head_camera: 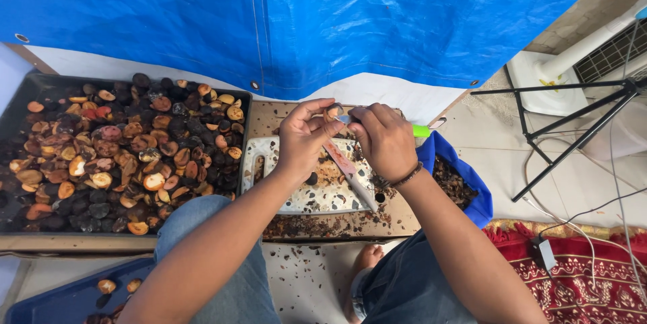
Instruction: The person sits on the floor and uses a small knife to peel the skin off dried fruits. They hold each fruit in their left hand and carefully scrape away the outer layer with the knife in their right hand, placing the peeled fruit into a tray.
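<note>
My left hand [301,137] pinches a small dark nut [333,110] between thumb and fingertips, above a white cutting board [317,192]. My right hand [385,139] grips a knife [352,174] with a green handle; the long blade slants down over the board, its tip near the board's lower right. The two hands meet at the nut. A beaded bracelet circles my right wrist. Dark peel scraps speckle the board.
A black tray [17,98] heaped with several dark and orange nut pieces fills the left. A blue bag [472,192] of peelings sits at the right. A blue tarp [303,21] hangs behind; a black tripod [559,118] and a red rug [579,263] lie right. A blue tray [60,294] is lower left.
</note>
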